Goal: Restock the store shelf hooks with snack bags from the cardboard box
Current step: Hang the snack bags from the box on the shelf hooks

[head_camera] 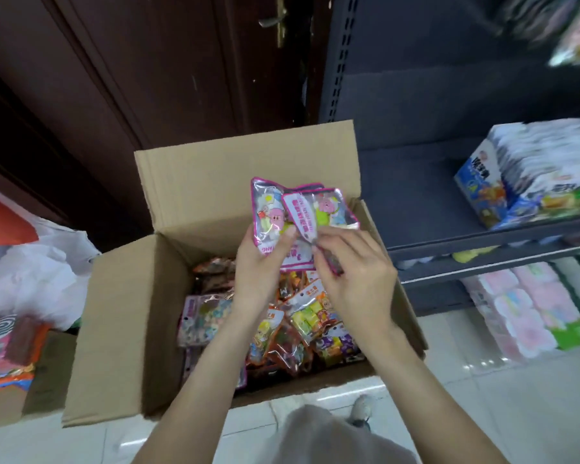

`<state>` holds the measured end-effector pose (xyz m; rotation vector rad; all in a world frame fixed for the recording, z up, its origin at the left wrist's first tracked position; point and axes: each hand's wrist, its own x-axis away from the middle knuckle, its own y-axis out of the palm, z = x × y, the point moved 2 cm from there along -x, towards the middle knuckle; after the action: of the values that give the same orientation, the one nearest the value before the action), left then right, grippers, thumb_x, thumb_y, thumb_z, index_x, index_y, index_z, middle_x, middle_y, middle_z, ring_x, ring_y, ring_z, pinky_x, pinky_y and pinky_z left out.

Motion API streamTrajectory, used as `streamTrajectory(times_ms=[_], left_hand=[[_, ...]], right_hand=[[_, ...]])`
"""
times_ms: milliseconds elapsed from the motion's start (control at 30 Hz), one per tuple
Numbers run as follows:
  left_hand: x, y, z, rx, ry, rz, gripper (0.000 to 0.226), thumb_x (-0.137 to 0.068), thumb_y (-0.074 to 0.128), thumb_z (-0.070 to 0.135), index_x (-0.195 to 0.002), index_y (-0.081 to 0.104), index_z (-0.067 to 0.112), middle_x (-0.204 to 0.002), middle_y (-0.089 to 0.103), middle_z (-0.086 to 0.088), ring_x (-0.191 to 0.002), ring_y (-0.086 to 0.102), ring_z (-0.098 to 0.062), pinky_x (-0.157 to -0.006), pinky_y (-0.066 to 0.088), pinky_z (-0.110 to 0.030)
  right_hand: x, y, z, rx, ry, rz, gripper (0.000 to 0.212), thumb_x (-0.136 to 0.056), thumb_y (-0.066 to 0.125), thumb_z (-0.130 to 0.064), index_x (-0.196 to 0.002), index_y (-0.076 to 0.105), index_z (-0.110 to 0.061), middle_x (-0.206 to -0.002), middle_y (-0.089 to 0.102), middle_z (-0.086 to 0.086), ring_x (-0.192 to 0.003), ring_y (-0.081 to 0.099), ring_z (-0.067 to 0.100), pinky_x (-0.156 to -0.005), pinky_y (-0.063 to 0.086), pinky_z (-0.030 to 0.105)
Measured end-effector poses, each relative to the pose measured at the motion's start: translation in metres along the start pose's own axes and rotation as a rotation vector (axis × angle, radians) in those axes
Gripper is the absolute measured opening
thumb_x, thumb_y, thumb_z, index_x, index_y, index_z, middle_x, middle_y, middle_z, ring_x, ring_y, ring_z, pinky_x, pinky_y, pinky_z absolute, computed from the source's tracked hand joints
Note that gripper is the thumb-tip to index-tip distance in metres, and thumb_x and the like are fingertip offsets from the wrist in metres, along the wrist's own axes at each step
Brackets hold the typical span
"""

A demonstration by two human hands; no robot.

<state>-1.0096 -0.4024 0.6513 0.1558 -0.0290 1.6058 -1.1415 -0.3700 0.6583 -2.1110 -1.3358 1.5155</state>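
An open cardboard box point(124, 316) stands on the floor in front of me, with several colourful snack bags point(302, 326) piled inside. Above the box I hold a small stack of pink-edged snack bags point(272, 209). My left hand point(265, 262) grips the stack from below, thumb on the front bag. My right hand point(352, 272) pinches the lower end of the front bag point(318, 212), which is tilted to the right. Hanging snack bags point(576, 31) show blurred at the top right of the dark shelf unit point(416, 182).
Boxed snacks point(529, 175) sit on the shelf at right, pink and white packs point(529, 313) below them. White plastic bags point(31, 272) and a second carton with goods point(10, 356) lie at left. A dark wooden door point(148, 68) stands behind the box. My shoe point(360, 410) is on the tile floor.
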Motion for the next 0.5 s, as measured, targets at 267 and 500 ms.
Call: streamTrajectory(times_ms=[267,500], left_hand=[[0.018,0.061,0.009,-0.069,0.057,-0.082,0.02,-0.082,0.072,0.006,-0.097,0.067,0.019,-0.085,0.074,0.008,-0.081,0.069,-0.006,-0.071,0.052,-0.018],[0.048,0.131,0.024,-0.239,0.165,-0.234,0.035,-0.081,0.074,0.01,-0.11,0.059,0.026,-0.099,0.071,0.014,-0.09,0.068,0.0,-0.075,0.05,-0.014]], right_hand=[[0.02,-0.042,0.035,0.051,-0.061,-0.001,0.02,-0.086,0.069,-0.031,-0.094,0.075,-0.014,-0.116,0.066,0.005,-0.118,0.051,0.028,-0.096,0.042,0.047],[0.016,-0.129,0.119,-0.144,0.125,-0.123,0.058,-0.084,0.061,-0.054,-0.133,0.053,-0.024,-0.148,0.033,0.006,-0.136,0.032,0.025,-0.11,0.032,0.038]])
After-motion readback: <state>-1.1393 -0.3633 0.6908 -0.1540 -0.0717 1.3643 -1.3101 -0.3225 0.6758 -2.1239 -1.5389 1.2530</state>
